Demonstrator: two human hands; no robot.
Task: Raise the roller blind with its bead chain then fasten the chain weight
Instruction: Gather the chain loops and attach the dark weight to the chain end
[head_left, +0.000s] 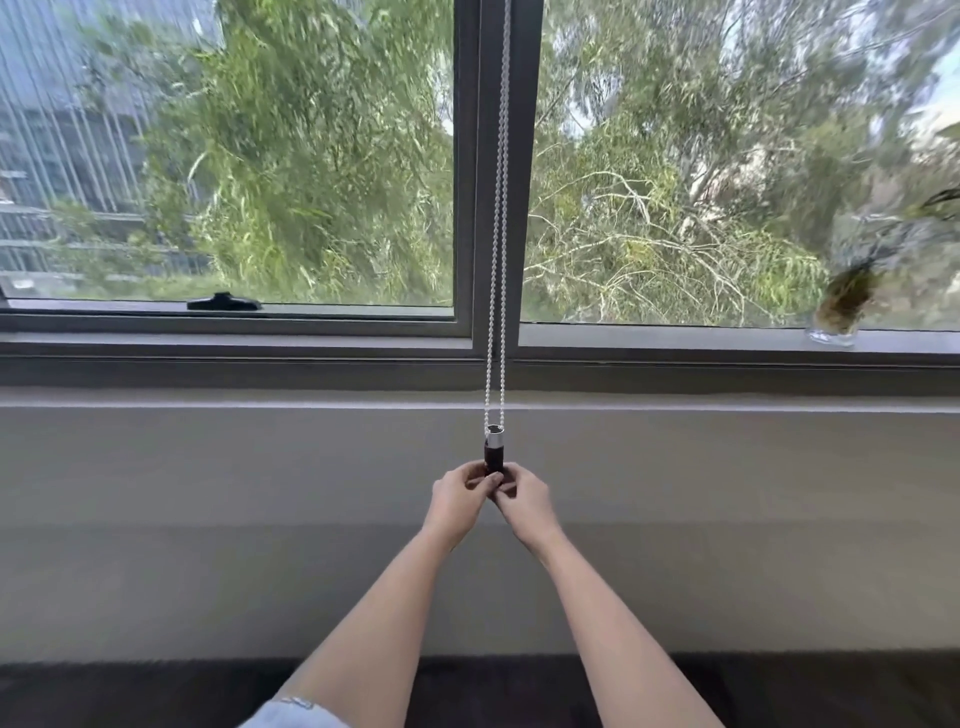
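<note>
A white bead chain (500, 218) hangs as a double strand down the dark window mullion (524, 156). Its loop ends in a dark cylindrical chain weight (493, 453) with a silver cap, in front of the grey wall below the sill. My left hand (460, 496) and my right hand (522, 499) meet at the bottom end of the weight, fingertips pinching it from both sides. The lowest part of the weight is hidden by my fingers. No roller blind fabric shows in the window; both panes are uncovered.
A grey window sill (208, 400) runs across the view. A black window handle (223, 302) sits on the left frame. A glass vase with a plant (844, 306) stands on the sill at the far right. A dark surface (130, 691) lies along the bottom.
</note>
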